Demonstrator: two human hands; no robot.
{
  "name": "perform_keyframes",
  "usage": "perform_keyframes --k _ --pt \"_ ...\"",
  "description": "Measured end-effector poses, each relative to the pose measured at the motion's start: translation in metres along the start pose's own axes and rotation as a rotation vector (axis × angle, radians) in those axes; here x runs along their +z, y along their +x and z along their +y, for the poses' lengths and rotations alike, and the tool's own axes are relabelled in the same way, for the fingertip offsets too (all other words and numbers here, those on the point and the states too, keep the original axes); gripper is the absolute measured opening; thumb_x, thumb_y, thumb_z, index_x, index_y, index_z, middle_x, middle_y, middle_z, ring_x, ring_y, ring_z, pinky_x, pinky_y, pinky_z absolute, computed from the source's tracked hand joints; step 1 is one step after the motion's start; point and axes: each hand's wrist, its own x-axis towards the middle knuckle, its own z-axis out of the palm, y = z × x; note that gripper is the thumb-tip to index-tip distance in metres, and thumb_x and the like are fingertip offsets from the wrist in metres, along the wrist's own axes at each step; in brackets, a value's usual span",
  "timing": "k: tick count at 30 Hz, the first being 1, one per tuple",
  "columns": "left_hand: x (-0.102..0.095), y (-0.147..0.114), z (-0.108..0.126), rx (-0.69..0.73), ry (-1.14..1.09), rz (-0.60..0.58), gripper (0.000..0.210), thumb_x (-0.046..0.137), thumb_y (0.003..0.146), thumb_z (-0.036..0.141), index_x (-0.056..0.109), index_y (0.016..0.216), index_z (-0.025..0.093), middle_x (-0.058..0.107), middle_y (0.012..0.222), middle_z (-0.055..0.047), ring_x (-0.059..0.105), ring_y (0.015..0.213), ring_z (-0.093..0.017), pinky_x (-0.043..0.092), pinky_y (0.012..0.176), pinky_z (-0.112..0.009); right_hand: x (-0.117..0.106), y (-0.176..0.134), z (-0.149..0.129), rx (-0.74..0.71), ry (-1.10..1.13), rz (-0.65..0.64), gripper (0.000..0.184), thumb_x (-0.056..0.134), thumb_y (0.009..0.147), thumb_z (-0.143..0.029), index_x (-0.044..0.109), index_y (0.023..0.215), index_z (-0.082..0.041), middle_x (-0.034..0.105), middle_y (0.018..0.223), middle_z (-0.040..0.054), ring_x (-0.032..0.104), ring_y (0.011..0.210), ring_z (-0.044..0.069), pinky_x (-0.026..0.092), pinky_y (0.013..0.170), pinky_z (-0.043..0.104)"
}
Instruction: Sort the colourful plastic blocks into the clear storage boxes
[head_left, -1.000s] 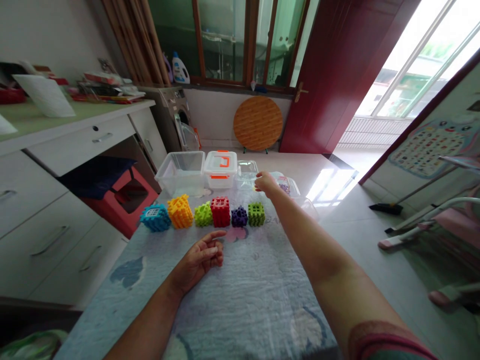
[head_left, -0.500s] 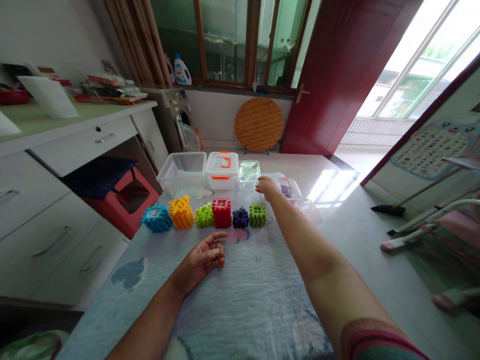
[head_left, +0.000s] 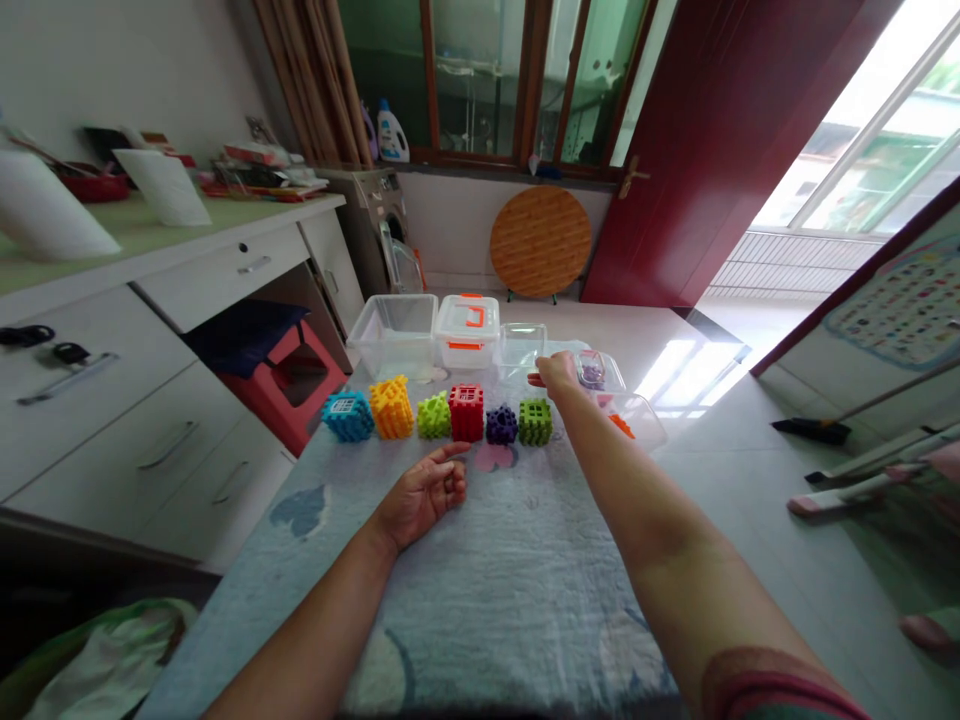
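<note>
My left hand (head_left: 424, 497) rests on its side on the cloth, index finger stretched out and the other fingers loosely curled, holding nothing. Its fingertip points just below a red block cube (head_left: 466, 413). My right hand (head_left: 556, 375) reaches over the table beside a small clear box (head_left: 523, 345); its fingers are mostly hidden, so its grip is unclear. In a row stand a blue block cube (head_left: 349, 416), a yellow one (head_left: 391, 408), a lime one (head_left: 434, 415), the red one, a purple one (head_left: 502, 425) and a green one (head_left: 535, 423).
Behind the row are a large clear bin (head_left: 394, 335) and a lidded box with orange clips (head_left: 467, 332). Right of my right hand are a clear container with purple pieces (head_left: 592, 372) and another with something orange (head_left: 637, 420). A red stool (head_left: 289, 385) stands left.
The view has turned slightly left, so everything sits further right. My right hand stays near the small clear box; my left hand stays on the cloth. The blocks keep their places.
</note>
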Motion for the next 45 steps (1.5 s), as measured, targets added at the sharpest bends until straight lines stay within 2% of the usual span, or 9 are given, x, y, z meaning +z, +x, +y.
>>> perform_keyframes --k 10,14,19,27,33,36,39,42,45 --pt "-0.001 0.001 0.002 0.011 -0.038 0.018 0.039 0.067 0.079 0.010 0.062 0.118 0.013 0.064 0.080 -0.002 0.064 0.068 -0.011 0.056 0.065 -0.023 -0.041 -0.055 -0.025 -0.155 0.120 0.091 0.031 0.051 0.084 -0.014 0.049 0.114 -0.016 0.057 0.092 0.0038 0.071 0.072 0.013 0.061 0.066 0.024" --pt "-0.001 -0.002 0.003 0.041 -0.047 0.006 0.041 0.068 0.080 0.015 0.062 0.120 0.014 0.066 0.082 -0.003 0.065 0.070 -0.011 0.056 0.067 -0.024 -0.087 -0.106 -0.019 -0.328 0.057 -0.037 0.037 0.048 0.085 -0.026 0.048 0.121 -0.016 0.058 0.085 0.0041 0.069 0.072 0.015 0.061 0.068 0.029" --pt "-0.005 -0.006 0.004 0.084 -0.063 -0.004 0.043 0.068 0.082 0.026 0.062 0.124 0.015 0.068 0.085 -0.004 0.066 0.075 -0.014 0.056 0.069 -0.026 -0.127 -0.163 0.005 -0.205 0.103 -0.285 0.034 0.063 0.070 -0.033 0.062 0.102 -0.020 0.057 0.064 -0.0022 0.057 0.050 0.012 0.050 0.046 0.026" --pt "-0.003 -0.010 0.003 0.262 -0.107 -0.021 0.047 0.072 0.076 0.037 0.069 0.117 0.015 0.069 0.118 -0.011 0.059 0.116 -0.025 0.048 0.098 -0.038 -0.107 -0.192 0.056 -0.039 0.056 -0.544 0.026 0.066 0.067 -0.037 0.070 0.085 -0.019 0.053 0.053 -0.0050 0.045 0.039 0.009 0.037 0.036 0.023" --pt "-0.005 -0.012 0.001 0.232 -0.005 -0.082 0.050 0.072 0.077 0.034 0.066 0.123 0.016 0.062 0.134 -0.010 0.044 0.136 -0.026 0.036 0.109 -0.034 -0.094 -0.190 0.074 -0.302 -0.205 -0.338 0.027 0.062 0.077 -0.043 0.066 0.096 -0.024 0.059 0.070 0.0008 0.059 0.061 0.018 0.053 0.053 0.032" --pt "-0.002 -0.013 0.000 0.225 0.022 -0.100 0.054 0.074 0.076 0.033 0.063 0.127 0.017 0.061 0.135 -0.009 0.046 0.135 -0.026 0.035 0.110 -0.034 -0.100 -0.200 0.073 -0.516 -0.409 -0.268 0.045 0.066 0.078 -0.047 0.063 0.119 -0.027 0.061 0.120 0.0124 0.061 0.110 0.029 0.055 0.089 0.048" --pt "0.002 -0.014 -0.002 0.223 0.031 -0.101 0.055 0.073 0.080 0.036 0.061 0.130 0.018 0.062 0.134 -0.009 0.048 0.133 -0.026 0.034 0.111 -0.034 -0.105 -0.214 0.074 -0.667 -0.591 -0.446 0.099 0.080 0.063 -0.058 0.038 0.149 -0.032 0.033 0.156 0.0136 0.030 0.145 0.037 0.031 0.116 0.059" --pt "0.003 -0.014 -0.005 0.234 0.021 -0.087 0.053 0.072 0.082 0.040 0.061 0.128 0.018 0.064 0.131 -0.009 0.048 0.134 -0.025 0.030 0.114 -0.034 -0.103 -0.222 0.075 -0.735 -0.736 -0.578 0.134 0.086 0.049 -0.064 0.015 0.158 -0.034 0.017 0.164 0.0131 0.011 0.150 0.042 0.020 0.118 0.064" --pt "0.003 -0.013 -0.007 0.228 0.021 -0.078 0.052 0.070 0.083 0.045 0.062 0.127 0.018 0.067 0.124 -0.010 0.050 0.132 -0.026 0.030 0.115 -0.037 -0.097 -0.222 0.074 -0.767 -0.798 -0.585 0.133 0.087 0.054 -0.058 0.009 0.159 -0.031 0.020 0.161 0.0150 0.015 0.148 0.042 0.023 0.117 0.064"
